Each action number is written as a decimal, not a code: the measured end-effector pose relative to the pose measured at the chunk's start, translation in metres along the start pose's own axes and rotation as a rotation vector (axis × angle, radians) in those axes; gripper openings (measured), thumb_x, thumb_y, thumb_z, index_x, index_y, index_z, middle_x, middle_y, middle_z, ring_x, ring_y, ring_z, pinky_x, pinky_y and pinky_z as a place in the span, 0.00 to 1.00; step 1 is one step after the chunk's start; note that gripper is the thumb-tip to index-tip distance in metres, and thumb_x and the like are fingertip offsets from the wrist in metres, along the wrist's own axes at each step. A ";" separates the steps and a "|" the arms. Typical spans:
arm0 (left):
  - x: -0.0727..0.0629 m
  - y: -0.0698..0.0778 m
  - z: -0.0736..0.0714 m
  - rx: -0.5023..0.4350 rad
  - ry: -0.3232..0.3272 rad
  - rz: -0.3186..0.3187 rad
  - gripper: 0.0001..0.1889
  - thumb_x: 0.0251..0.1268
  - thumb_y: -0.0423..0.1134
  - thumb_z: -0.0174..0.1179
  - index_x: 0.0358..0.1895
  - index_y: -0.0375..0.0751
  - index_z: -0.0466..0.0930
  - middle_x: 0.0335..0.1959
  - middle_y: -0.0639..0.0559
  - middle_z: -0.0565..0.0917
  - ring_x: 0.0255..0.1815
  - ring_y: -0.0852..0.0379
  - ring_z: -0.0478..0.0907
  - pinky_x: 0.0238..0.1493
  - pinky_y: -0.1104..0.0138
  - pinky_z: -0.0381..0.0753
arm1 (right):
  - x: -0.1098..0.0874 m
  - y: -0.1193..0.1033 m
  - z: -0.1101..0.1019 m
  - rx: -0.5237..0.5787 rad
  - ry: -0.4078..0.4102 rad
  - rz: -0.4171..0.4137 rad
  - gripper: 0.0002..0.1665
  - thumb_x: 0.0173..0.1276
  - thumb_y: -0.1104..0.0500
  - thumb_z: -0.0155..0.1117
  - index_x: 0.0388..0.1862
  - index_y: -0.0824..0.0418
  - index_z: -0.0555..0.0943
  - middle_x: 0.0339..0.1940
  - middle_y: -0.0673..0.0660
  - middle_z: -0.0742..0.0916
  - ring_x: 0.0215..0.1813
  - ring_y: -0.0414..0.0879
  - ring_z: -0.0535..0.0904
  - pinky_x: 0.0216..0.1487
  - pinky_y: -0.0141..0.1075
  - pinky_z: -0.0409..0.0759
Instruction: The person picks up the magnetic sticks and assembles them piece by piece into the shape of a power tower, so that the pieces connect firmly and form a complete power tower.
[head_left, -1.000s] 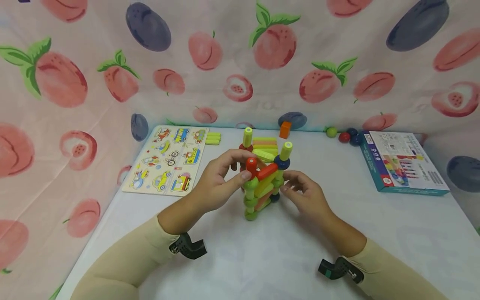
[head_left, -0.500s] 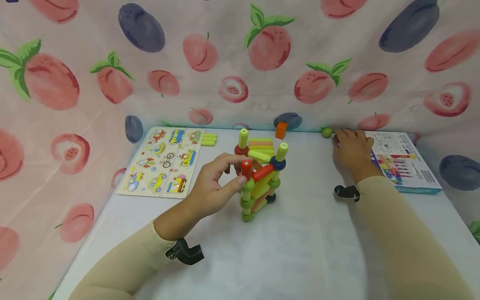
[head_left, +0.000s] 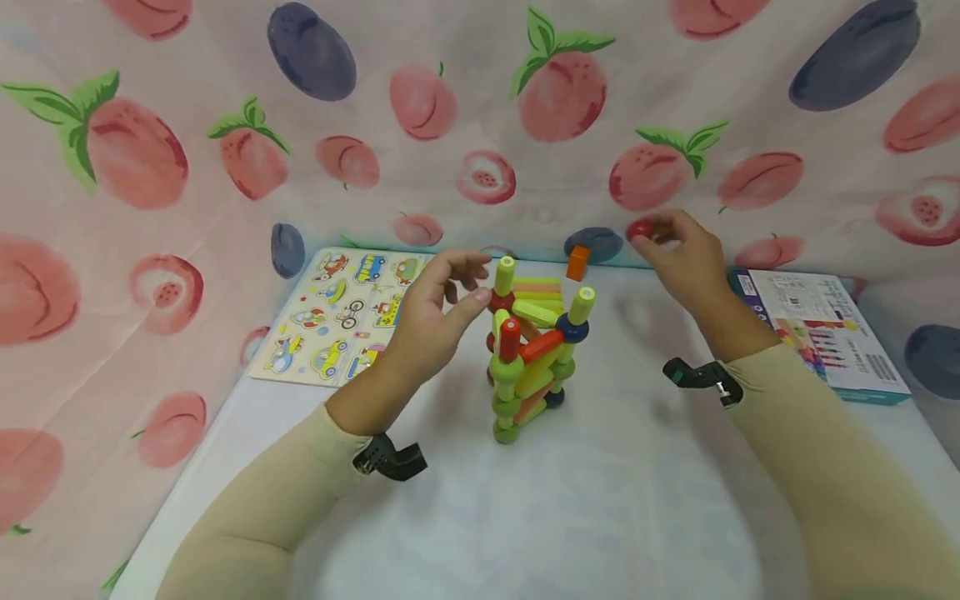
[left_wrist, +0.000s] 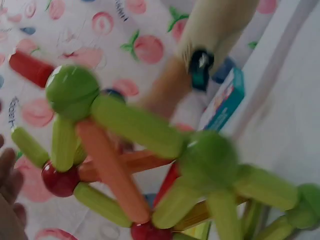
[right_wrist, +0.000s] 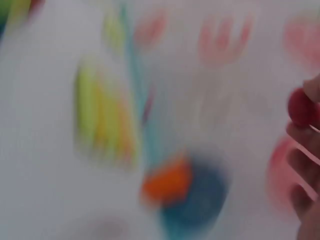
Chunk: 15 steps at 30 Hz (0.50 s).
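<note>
Toy frame [head_left: 536,380] on white table [head_left: 585,508], fruit-print backdrop [head_left: 480,108]

A pale picture board [head_left: 330,312], printed with small colourful vehicles including a bicycle and a car, lies flat on the left of the white counter [head_left: 600,508]. On the right lies a flat box [head_left: 832,333] with teal sides and a printed top, and a small orange block [head_left: 577,263] sits near the back edge. Behind hangs a pink cloth [head_left: 558,179] patterned with peaches and dark plums.
</note>
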<state>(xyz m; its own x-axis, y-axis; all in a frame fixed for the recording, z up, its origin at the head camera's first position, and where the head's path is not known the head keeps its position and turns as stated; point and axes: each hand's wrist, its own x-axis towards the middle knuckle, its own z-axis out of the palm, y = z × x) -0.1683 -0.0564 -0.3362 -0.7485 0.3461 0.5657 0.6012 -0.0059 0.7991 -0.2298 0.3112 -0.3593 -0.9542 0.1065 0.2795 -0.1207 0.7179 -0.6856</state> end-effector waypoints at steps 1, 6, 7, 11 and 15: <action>0.008 -0.002 0.000 0.007 -0.017 -0.021 0.21 0.76 0.38 0.57 0.67 0.35 0.77 0.55 0.44 0.83 0.56 0.50 0.77 0.52 0.62 0.72 | -0.001 -0.028 -0.002 0.118 -0.040 -0.046 0.25 0.80 0.48 0.66 0.69 0.58 0.80 0.59 0.59 0.86 0.58 0.56 0.78 0.56 0.43 0.77; 0.027 -0.013 0.001 -0.070 -0.136 -0.091 0.22 0.74 0.36 0.59 0.67 0.32 0.78 0.58 0.43 0.85 0.62 0.50 0.77 0.57 0.59 0.74 | -0.013 -0.134 -0.004 0.487 -0.370 -0.276 0.21 0.77 0.63 0.68 0.67 0.63 0.82 0.60 0.57 0.85 0.57 0.56 0.78 0.50 0.35 0.84; 0.029 -0.015 0.001 -0.087 -0.138 -0.102 0.21 0.75 0.36 0.59 0.66 0.31 0.79 0.57 0.42 0.86 0.60 0.49 0.78 0.56 0.59 0.75 | -0.014 -0.147 -0.003 0.493 -0.417 -0.317 0.21 0.75 0.65 0.69 0.65 0.64 0.83 0.60 0.58 0.85 0.58 0.56 0.78 0.52 0.36 0.83; 0.030 -0.019 0.001 -0.133 -0.109 -0.152 0.16 0.75 0.36 0.60 0.59 0.30 0.82 0.50 0.40 0.86 0.51 0.44 0.78 0.50 0.61 0.80 | -0.013 -0.168 0.004 0.388 -0.521 -0.404 0.22 0.73 0.63 0.72 0.64 0.61 0.84 0.58 0.54 0.87 0.60 0.50 0.78 0.59 0.44 0.77; 0.029 -0.021 0.002 -0.192 -0.096 -0.173 0.15 0.76 0.34 0.60 0.58 0.28 0.81 0.49 0.42 0.87 0.49 0.47 0.78 0.48 0.63 0.82 | -0.007 -0.164 0.005 0.396 -0.565 -0.420 0.26 0.75 0.61 0.70 0.71 0.58 0.81 0.63 0.54 0.86 0.66 0.48 0.78 0.66 0.49 0.75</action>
<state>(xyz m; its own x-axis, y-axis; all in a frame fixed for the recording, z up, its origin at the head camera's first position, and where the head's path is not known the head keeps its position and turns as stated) -0.2026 -0.0444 -0.3370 -0.8000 0.4448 0.4026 0.3958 -0.1130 0.9113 -0.2047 0.1888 -0.2521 -0.7892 -0.5576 0.2574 -0.4868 0.3126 -0.8156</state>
